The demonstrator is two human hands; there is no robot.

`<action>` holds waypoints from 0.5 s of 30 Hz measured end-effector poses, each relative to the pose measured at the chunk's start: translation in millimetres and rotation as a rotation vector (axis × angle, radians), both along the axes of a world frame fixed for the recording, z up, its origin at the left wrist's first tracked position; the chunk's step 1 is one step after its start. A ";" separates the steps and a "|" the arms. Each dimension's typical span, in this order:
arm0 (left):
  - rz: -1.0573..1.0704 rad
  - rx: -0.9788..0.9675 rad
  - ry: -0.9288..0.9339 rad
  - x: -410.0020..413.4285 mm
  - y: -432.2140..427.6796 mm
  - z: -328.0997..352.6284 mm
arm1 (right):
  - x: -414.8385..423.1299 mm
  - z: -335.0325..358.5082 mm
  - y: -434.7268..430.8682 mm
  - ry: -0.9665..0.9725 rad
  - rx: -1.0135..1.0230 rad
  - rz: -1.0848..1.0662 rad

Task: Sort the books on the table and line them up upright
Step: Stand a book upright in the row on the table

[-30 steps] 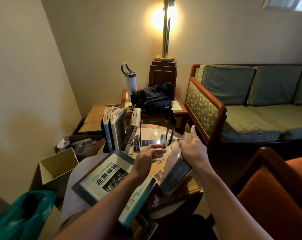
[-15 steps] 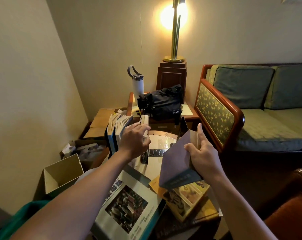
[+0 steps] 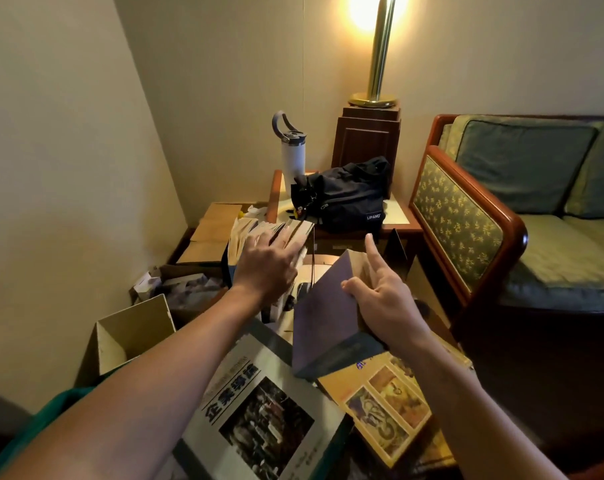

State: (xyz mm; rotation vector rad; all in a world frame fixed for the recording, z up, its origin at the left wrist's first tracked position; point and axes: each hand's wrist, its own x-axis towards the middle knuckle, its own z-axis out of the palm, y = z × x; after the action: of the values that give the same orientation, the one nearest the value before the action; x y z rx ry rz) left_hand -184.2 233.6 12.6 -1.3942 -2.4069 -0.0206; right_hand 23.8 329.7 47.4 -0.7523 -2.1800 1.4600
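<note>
The right hand (image 3: 387,303) pinches a purple book (image 3: 323,313), thumb on its cover, fingers behind, forefinger raised, and holds it tilted above the flat books (image 3: 259,420) at the table's (image 3: 323,268) near edge. The left hand (image 3: 266,265) presses straight fingers against the upright row (image 3: 245,233) at the far edge. The step in hand is probably insertion. Next, steady the row and stand the book upright beside it.

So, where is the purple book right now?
In the head view, the purple book is just right of centre, held tilted by the right hand, above the flat yellow book and beside the upright books.
</note>
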 end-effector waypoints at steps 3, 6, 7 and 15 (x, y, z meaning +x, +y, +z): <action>0.048 -0.105 0.007 -17.5 -9.7 3.6 | -21.0 5.4 -4.1 -0.004 0.031 0.012; 0.112 -0.110 -0.039 -30.0 -21.9 3.4 | -44.1 8.8 -8.6 -0.008 0.034 0.054; 0.126 -0.107 -0.058 -31.6 -25.8 1.8 | -51.4 9.8 -11.0 -0.012 0.028 0.067; 0.111 -0.012 -0.236 -40.2 -40.7 -7.5 | -82.0 16.3 -12.8 -0.105 0.029 0.146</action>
State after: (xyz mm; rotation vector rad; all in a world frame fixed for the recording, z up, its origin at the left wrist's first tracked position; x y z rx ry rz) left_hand -224.5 192.9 5.1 -1.3263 -2.6776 -0.1500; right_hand -58.2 316.9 63.8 -0.6866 -2.3744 1.4860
